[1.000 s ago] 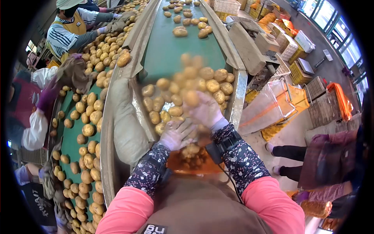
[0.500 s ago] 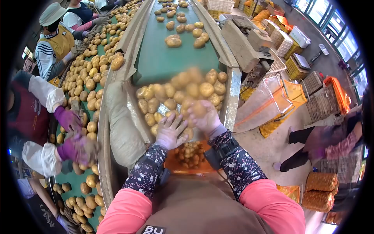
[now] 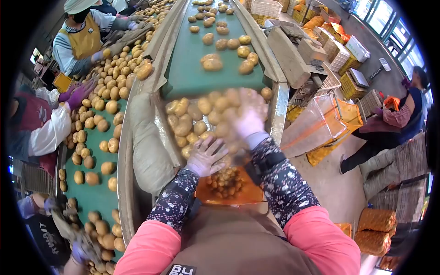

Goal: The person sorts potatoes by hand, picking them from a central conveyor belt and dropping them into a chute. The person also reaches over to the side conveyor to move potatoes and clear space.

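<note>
My left hand (image 3: 207, 157), gloved and with fingers spread, lies against the near edge of a heap of potatoes (image 3: 184, 124) in a metal chute. Smeared by motion, my right hand (image 3: 250, 112) reaches across the right side of the heap, its fingers stretched out over the potatoes. Below my hands an orange mesh bag (image 3: 215, 195) hangs at the chute's mouth with potatoes inside. Beyond the heap a green conveyor belt (image 3: 183, 75) carries scattered potatoes.
A grey padded roll (image 3: 145, 146) lines the chute's left side. Left of it, co-workers' gloved hands (image 3: 75, 94) are over another potato belt (image 3: 103, 156). At right stand a mesh-bag frame (image 3: 316, 121), crates (image 3: 350, 85), filled sacks (image 3: 376, 220) and a walking person (image 3: 389, 119).
My right hand has moved up and right over the heap; my left has stayed nearly in place. Potatoes on the belt have shifted. The person at right is more upright.
</note>
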Demonstrator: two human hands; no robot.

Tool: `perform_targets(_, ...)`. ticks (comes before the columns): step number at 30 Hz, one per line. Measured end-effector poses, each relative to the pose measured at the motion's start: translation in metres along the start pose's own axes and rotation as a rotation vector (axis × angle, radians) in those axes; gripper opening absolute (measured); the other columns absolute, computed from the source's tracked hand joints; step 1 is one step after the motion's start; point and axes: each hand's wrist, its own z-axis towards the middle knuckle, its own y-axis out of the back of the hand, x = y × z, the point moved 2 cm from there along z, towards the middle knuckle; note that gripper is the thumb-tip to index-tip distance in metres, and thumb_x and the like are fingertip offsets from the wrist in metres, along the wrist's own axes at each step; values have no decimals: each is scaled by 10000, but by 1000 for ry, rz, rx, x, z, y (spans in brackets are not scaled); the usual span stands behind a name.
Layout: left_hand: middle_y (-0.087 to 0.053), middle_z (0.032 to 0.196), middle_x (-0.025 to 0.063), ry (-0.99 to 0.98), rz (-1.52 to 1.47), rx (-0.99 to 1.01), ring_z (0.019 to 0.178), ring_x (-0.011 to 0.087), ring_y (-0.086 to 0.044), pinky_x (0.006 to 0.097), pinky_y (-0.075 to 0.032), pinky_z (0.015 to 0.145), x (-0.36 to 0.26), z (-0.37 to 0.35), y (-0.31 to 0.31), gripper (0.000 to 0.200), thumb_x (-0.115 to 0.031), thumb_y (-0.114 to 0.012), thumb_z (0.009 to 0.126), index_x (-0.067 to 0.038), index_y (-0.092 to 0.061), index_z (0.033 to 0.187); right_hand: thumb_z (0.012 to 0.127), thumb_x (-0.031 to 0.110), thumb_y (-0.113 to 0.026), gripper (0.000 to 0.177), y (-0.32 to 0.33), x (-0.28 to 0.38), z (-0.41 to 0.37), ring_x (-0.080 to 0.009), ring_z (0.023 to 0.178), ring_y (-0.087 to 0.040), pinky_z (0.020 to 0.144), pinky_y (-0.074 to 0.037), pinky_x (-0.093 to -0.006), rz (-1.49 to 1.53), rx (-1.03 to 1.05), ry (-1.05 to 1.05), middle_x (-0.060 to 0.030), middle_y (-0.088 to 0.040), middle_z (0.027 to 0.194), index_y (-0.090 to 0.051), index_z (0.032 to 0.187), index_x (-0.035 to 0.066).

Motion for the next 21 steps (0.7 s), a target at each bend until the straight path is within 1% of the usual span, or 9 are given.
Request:
perform_targets(1,-446,1482,67,-5,1,-12,1406,327,-334,548,-203,1172,0,0,0,589,-548,-616,862,-253,-564,1369,868,448,-624,731,-16,-25,4,-433,1470,-237,1196,-199,-540,-113,31,6,-190,-304,1584,-400,1516,193)
perform_targets(4,-365,1525,102,-4,-23,-80,1430,378,-280,588,-172,1171,2,0,-8,655,-554,-614,869,-216,-505,1419,788,460,-684,761,-16,-33,1,-481,1401,-331,1138,-328,-523,-94,69,78,-259,-370,1522,-457,1471,214)
perform_targets(6,-320,1544,127,68,-36,-142,1429,413,-269,610,-180,1160,4,1,-7,709,-547,-626,862,-194,-458,1454,786,467,-693,762,-12,-36,3,-495,1432,-285,1147,-323,-532,-51,181,99,-258,-340,1545,-455,1474,240)
perform_targets(8,-239,1563,214,117,-28,-167,1428,455,-250,634,-182,1152,6,2,-8,833,-524,-646,844,-169,-321,1523,787,458,-697,761,-6,-36,-9,-494,1439,-275,1156,-315,-526,33,310,100,-254,-322,1558,-452,1477,249)
perform_targets(10,-249,1547,235,208,-52,-199,1429,441,-247,635,-189,1153,5,7,-1,867,-501,-688,805,-176,-319,1519,815,437,-686,737,-14,-32,-31,-473,1435,-285,1161,-303,-530,78,283,98,-252,-338,1546,-466,1473,188)
perform_targets(11,-267,1514,301,200,-31,-216,1397,476,-297,658,-221,1128,5,9,0,918,-477,-703,798,-174,-252,1538,829,426,-681,726,-21,-28,-43,-463,1433,-291,1163,-298,-532,101,270,98,-252,-346,1540,-473,1471,158)
perform_targets(15,-326,1492,295,211,-104,-263,1354,487,-371,648,-250,1119,9,11,-3,926,-457,-700,814,-189,-213,1554,832,438,-682,804,-52,-19,-77,-509,1425,-251,1152,-308,-544,-32,94,196,-258,-288,1563,-392,1509,115)
perform_targets(17,-355,1490,273,199,-97,-261,1357,480,-378,636,-250,1123,10,12,-2,921,-443,-676,847,-187,-174,1576,839,442,-675,796,-45,-18,-76,-497,1428,-262,1154,-305,-540,36,207,153,-254,-308,1555,-397,1507,111)
perform_targets(21,-478,1398,203,162,-141,-209,1308,435,-431,605,-299,1099,9,14,2,797,-443,-687,831,-175,-333,1493,839,445,-676,780,-31,-30,-44,-451,1420,-317,1131,-347,-525,172,254,113,-248,-351,1532,-415,1497,116)
